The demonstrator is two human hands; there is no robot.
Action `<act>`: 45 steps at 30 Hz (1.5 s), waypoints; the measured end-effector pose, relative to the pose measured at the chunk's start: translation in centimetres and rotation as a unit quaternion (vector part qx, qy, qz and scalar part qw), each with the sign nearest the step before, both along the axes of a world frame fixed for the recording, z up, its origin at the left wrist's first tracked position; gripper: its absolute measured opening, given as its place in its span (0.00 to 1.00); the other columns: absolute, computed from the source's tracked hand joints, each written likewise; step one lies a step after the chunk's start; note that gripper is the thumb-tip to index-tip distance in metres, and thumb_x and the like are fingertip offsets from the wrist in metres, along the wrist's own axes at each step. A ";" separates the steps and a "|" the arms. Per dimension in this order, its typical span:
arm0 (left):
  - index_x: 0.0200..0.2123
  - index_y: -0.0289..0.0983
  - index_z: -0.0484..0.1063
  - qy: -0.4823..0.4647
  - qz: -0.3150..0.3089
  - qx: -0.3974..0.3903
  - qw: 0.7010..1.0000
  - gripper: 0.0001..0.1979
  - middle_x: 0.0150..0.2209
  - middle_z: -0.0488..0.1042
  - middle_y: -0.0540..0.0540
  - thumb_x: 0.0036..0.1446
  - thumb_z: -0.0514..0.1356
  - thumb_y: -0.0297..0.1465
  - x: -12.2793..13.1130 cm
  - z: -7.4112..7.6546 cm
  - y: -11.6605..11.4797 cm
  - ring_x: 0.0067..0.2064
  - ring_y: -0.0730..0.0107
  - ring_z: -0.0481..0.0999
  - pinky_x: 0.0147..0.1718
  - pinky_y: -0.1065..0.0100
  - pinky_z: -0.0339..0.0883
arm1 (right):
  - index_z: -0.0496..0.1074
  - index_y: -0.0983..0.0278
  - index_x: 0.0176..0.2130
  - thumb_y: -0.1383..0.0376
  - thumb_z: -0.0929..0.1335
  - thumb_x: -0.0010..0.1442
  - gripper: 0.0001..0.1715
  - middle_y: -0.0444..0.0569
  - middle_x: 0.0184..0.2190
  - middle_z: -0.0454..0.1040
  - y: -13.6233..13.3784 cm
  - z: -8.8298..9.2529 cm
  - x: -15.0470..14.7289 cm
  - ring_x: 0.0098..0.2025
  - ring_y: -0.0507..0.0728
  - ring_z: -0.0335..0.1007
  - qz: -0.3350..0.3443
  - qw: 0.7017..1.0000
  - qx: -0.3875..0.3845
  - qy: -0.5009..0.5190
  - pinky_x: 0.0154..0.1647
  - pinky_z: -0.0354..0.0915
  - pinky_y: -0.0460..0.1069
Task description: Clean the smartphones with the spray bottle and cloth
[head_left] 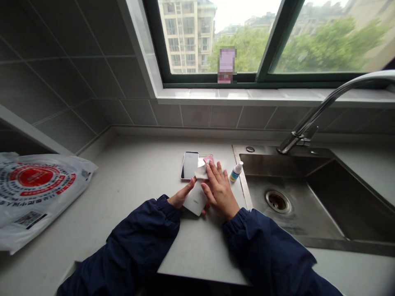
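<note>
My left hand [180, 196] grips a white smartphone [195, 201] from below, its back turned up and a small logo near the lower end. Fingertips show past the phone's right edge. My right hand [220, 191] lies over the upper part of the phone, fingers stretched, with a white cloth [201, 172] under the fingertips. Behind them a second phone [190, 165] lies on the counter, screen up. Beside it are a pink piece [208, 158] and a thin clear-edged item, partly hidden by my right hand. A small white spray bottle [236, 171] with a blue and yellow label stands to the right.
To the right is a steel sink [321, 238] with a drain [278, 201] and a chrome faucet [308, 115]. A white plastic bag [70, 181] with red print lies at the left on the pale counter [129, 172]. A window [212, 80] is ahead.
</note>
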State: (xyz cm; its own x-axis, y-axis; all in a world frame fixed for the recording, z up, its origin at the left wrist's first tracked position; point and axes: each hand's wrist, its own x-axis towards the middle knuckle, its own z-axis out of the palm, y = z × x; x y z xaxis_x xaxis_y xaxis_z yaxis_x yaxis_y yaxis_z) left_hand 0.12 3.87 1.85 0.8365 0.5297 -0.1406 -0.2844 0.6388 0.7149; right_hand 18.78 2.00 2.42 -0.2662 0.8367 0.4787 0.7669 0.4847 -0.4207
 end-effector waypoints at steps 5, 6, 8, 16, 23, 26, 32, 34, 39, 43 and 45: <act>0.55 0.37 0.75 0.046 0.022 0.000 0.999 0.34 0.37 0.81 0.36 0.64 0.46 0.55 0.0 -0.3 0.0 0.32 0.56 0.82 0.34 0.61 0.74 | 0.36 0.58 0.73 0.60 0.60 0.71 0.40 0.53 0.73 0.44 0.0 -0.1 0.0 0.75 0.66 0.31 0.007 1.000 0.002 0.003 0.69 0.46 0.71; 0.55 0.36 0.75 0.056 0.025 0.002 0.998 0.34 0.37 0.81 0.36 0.64 0.46 0.55 0.0 -0.3 0.0 0.32 0.56 0.82 0.33 0.61 0.74 | 0.37 0.59 0.73 0.60 0.60 0.71 0.40 0.53 0.73 0.44 0.0 -0.1 0.0 0.75 0.66 0.31 0.008 1.000 0.003 0.002 0.69 0.46 0.71; 0.57 0.35 0.73 0.076 0.034 0.006 0.996 0.36 0.36 0.81 0.36 0.64 0.46 0.56 0.2 -0.2 -0.2 0.31 0.56 0.82 0.32 0.61 0.74 | 0.38 0.59 0.73 0.60 0.60 0.71 0.39 0.53 0.73 0.44 -0.1 -0.1 0.0 0.75 0.66 0.32 0.014 1.000 0.006 -0.004 0.69 0.46 0.71; 0.69 0.39 0.55 0.021 0.112 -0.032 0.993 0.35 0.52 0.78 0.38 0.66 0.49 0.51 0.8 0.0 0.0 0.45 0.55 0.82 0.42 0.63 0.73 | 0.45 0.61 0.72 0.59 0.60 0.71 0.36 0.51 0.72 0.49 -0.6 0.1 -0.6 0.74 0.67 0.35 0.072 0.996 0.008 -0.048 0.70 0.44 0.71; 0.71 0.40 0.49 -0.075 0.239 -0.042 0.967 0.37 0.63 0.68 0.40 0.65 0.53 0.48 2.0 1.3 -0.2 0.65 0.57 0.65 0.65 0.59 0.54 | 0.51 0.64 0.71 0.59 0.60 0.71 0.33 0.52 0.71 0.52 -1.3 0.7 -1.0 0.74 0.65 0.36 0.138 0.988 -0.001 -0.076 0.71 0.43 0.69; 0.71 0.42 0.48 -0.092 0.250 -0.065 0.962 0.39 0.64 0.66 0.40 0.63 0.55 0.50 2.0 2.0 -0.1 0.66 0.56 0.64 0.66 0.56 0.51 | 0.54 0.65 0.70 0.59 0.60 0.71 0.32 0.52 0.70 0.53 -1.6 0.9 -1.3 0.74 0.65 0.37 0.170 0.981 -0.007 -0.088 0.71 0.41 0.69; 0.70 0.49 0.52 -0.100 0.276 -0.091 0.952 0.37 0.64 0.66 0.40 0.62 0.52 0.55 1.1 1.9 0.3 0.61 0.51 0.70 0.63 0.48 0.56 | 0.58 0.65 0.68 0.57 0.61 0.71 0.31 0.52 0.69 0.56 -2.3 1.1 -1.8 0.74 0.63 0.41 0.228 0.970 0.008 -0.088 0.73 0.40 0.66; 0.70 0.50 0.51 -0.095 0.286 -0.098 0.949 0.37 0.64 0.67 0.39 0.61 0.51 0.56 0.9 1.9 0.3 0.60 0.50 0.72 0.62 0.47 0.57 | 0.58 0.65 0.68 0.57 0.62 0.71 0.31 0.52 0.69 0.57 -2.4 1.1 -1.8 0.73 0.63 0.42 0.237 0.968 0.012 -0.086 0.73 0.39 0.66; 0.71 0.49 0.48 -0.083 0.311 -0.123 0.939 0.38 0.65 0.65 0.39 0.63 0.46 0.57 1.0 3.2 0.0 0.61 0.49 0.71 0.62 0.46 0.57 | 0.59 0.65 0.67 0.59 0.60 0.72 0.29 0.50 0.69 0.56 -2.5 1.1 -1.8 0.73 0.62 0.42 0.257 0.962 0.008 -0.090 0.73 0.39 0.65; 0.71 0.49 0.48 -0.072 0.326 -0.124 0.934 0.38 0.65 0.65 0.39 0.63 0.42 0.58 1.1 4.1 -0.2 0.61 0.49 0.71 0.62 0.46 0.57 | 0.61 0.64 0.66 0.61 0.60 0.71 0.27 0.49 0.69 0.58 -2.6 1.0 -1.9 0.73 0.60 0.44 0.252 0.964 0.024 -0.085 0.73 0.38 0.64; 0.71 0.49 0.48 -0.073 0.321 -0.123 0.936 0.38 0.65 0.64 0.38 0.63 0.43 0.58 1.1 4.1 -0.2 0.61 0.48 0.70 0.61 0.45 0.57 | 0.61 0.64 0.66 0.62 0.60 0.71 0.27 0.50 0.68 0.59 -2.7 0.9 -1.9 0.73 0.60 0.46 0.240 0.967 0.031 -0.085 0.73 0.36 0.64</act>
State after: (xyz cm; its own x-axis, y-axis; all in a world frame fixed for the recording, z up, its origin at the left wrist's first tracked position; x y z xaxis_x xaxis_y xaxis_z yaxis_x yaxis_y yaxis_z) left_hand 1.23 3.71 6.00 0.3759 0.8968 -0.2335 -0.7493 0.4424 0.4927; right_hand 16.84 -0.66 3.35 -0.6950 0.5688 0.4399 0.5033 0.8217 -0.2673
